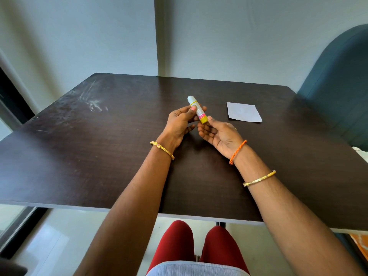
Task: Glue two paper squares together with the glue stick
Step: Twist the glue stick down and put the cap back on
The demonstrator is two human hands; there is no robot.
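A glue stick (196, 108) with a white cap, a pink band and a yellow base is held above the middle of the dark table (99, 156). My left hand (180, 124) grips its body between thumb and fingers. My right hand (219, 134) is palm up, its thumb and fingertips touching the yellow base. The cap is on. A white paper square (244, 112) lies flat on the table to the right of the hands; I cannot tell whether it is one sheet or two stacked.
A dark green chair back (338, 86) stands at the table's right side. The wall runs just behind the far edge. White smudges (93, 102) mark the table's far left. My knees in red trousers (191, 242) are under the near edge.
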